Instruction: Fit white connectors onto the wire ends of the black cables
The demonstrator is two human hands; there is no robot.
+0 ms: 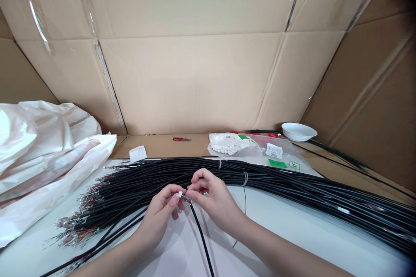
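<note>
My left hand (159,216) pinches a small white plastic connector (180,194) between thumb and fingers. My right hand (211,202) pinches the thin wire tip of a single black cable (201,233), holding it against the connector. That cable hangs down toward me across the white table (292,242). Behind my hands lies a long bundle of black cables (260,177), tied with thin ties. Its stripped, multicoloured wire ends (78,220) fan out to the left. My fingers hide the exact point where wire meets connector.
A crumpled white plastic bag (42,151) lies at the left. Along the back are red-handled snips (181,139), a paper label (138,153), a clear bag of white connectors (229,143) and a white bowl (298,131). Cardboard walls (188,78) surround the table.
</note>
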